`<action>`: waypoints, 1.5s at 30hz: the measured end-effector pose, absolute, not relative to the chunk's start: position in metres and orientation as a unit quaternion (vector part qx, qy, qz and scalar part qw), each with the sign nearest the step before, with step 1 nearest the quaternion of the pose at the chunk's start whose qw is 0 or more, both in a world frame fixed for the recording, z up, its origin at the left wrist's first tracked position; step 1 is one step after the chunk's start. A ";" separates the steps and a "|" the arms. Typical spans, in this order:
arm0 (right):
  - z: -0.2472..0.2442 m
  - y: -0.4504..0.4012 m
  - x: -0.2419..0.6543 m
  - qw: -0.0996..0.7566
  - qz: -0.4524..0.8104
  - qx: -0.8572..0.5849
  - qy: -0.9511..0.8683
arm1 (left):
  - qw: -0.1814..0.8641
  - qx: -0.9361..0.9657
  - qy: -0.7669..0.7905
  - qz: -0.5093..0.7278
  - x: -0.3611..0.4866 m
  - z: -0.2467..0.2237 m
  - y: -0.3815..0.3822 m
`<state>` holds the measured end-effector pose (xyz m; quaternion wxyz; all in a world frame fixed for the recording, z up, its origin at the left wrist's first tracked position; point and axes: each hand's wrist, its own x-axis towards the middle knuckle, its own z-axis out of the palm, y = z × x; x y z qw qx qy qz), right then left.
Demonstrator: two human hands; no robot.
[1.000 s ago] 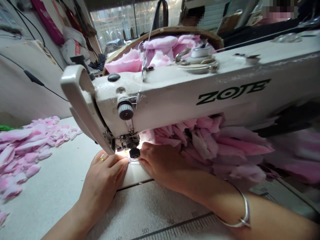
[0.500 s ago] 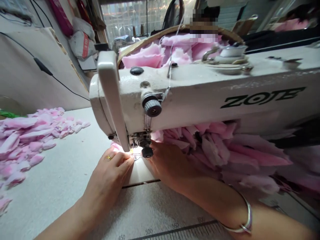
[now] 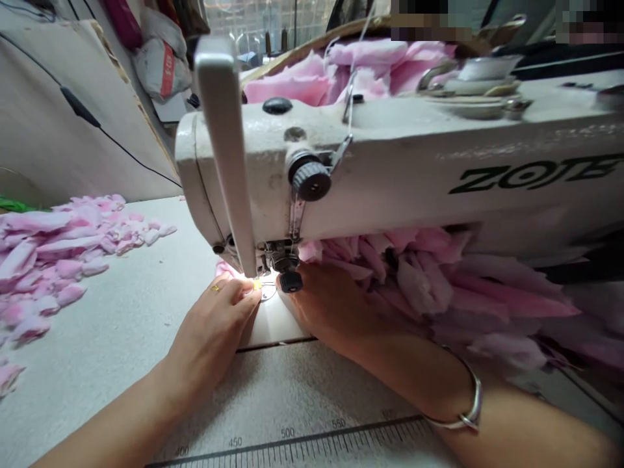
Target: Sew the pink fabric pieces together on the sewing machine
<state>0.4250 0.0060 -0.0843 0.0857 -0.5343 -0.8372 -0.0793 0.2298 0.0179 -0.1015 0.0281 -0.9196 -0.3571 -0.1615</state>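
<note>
Two hands show: one left hand (image 3: 214, 318) and one right hand (image 3: 324, 305), with one ring (image 3: 216, 288) on the former and one bracelet (image 3: 474, 406) on the other arm. There is one sewing machine (image 3: 390, 156), with four large printed letters (image 3: 475, 181), one ribbed dial (image 3: 312, 180) and one black knob (image 3: 291, 282) below that. Pink pieces (image 3: 58, 260) lie in three masses, one of them in a single basket (image 3: 302, 48) (the pieces themselves overlap too much to be counted). Four numbers (image 3: 287, 433) are legible on one ruler (image 3: 287, 448), a fifth being blurred. Behind stands one bag with a red band (image 3: 167, 70)
</note>
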 end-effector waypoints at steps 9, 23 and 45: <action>-0.086 0.004 0.425 0.116 -0.081 -0.536 -0.832 | 0.008 -0.916 -0.364 -0.168 0.230 -0.102 0.017; -0.076 0.003 0.422 0.075 -0.075 -0.551 -0.828 | -0.027 -0.905 -0.378 -0.194 0.232 -0.099 0.017; -0.083 -0.014 0.422 0.131 -0.010 -0.535 -0.835 | 0.026 -0.900 -0.368 -0.234 0.221 -0.099 0.037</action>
